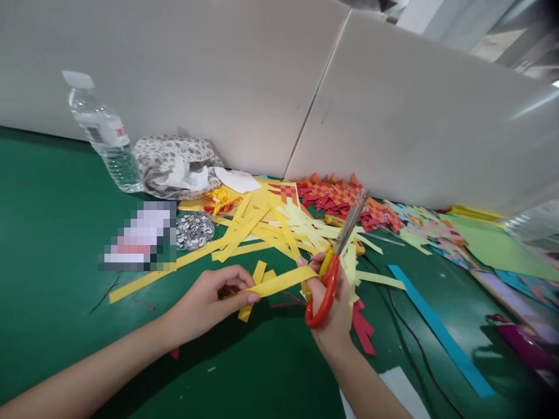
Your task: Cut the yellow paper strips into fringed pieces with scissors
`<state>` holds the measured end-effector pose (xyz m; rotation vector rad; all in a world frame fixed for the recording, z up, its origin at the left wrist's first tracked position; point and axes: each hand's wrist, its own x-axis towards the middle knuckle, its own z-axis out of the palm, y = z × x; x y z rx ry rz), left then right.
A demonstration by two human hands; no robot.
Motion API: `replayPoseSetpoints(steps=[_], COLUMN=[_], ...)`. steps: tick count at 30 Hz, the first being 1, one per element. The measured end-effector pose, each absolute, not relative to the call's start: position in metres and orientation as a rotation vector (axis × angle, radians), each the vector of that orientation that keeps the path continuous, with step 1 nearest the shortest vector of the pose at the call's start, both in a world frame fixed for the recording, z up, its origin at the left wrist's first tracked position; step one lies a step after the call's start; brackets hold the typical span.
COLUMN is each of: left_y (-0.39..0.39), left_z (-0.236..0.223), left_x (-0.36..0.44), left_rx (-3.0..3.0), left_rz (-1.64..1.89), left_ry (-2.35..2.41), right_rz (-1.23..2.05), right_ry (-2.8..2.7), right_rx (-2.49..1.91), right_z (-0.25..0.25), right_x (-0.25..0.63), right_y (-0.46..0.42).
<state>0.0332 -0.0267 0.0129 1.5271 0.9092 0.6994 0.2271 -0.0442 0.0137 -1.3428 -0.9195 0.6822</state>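
So the left hand (220, 297) has one end of a yellow paper strip (283, 282) pinched between thumb and fingers, and the right hand (339, 317) grips the other end plus the red-handled scissors (334, 272), blades pointing up. Using the googly eyes (194, 230) as the landmark: that strip is to the right of them and closer to the person. The eyes fill a clear round container (194, 248), maybe a dish, maybe a bag, it's too soft to say. Just behind them is a patterned cloth pouch (179, 146) with white tissue (188, 176) poking out. The capped plastic bottle (103, 135) stands behind and left of them, and loose yellow strips (257, 224) are heaped to their right.
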Motion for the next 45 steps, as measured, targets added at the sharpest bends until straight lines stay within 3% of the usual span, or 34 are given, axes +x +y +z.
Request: replayPoseSetpoints(steps=[8, 19, 30, 38, 45], left_y=[-0.026, -0.022, -0.024, -0.025, -0.025], left_z=[0.017, 0.007, 0.01, 0.012, 0.01], left_x=[0.028, 0.033, 0.036, 0.034, 0.034], left_rx=[1.333, 1.192, 1.241, 1.285, 1.242], left_rz=[0.663, 0.748, 0.741, 0.592, 0.583], left_ry=[0.795, 0.643, 0.721, 0.834, 0.855], right_rz=[0.775, 1.366, 1.345, 1.428, 1.399], right_ry=[-0.712, -0.906, -1.262, -1.26, -1.154], right_rx=[-1.27, -1.108, -1.072, -0.833, -0.961], right_z=[0.016, 0.018, 0.023, 0.014, 0.01], right_x=[0.224, 0.208, 0.21, 0.215, 0.214], right_y=[-0.041, -0.054, -0.053, -0.055, -0.054])
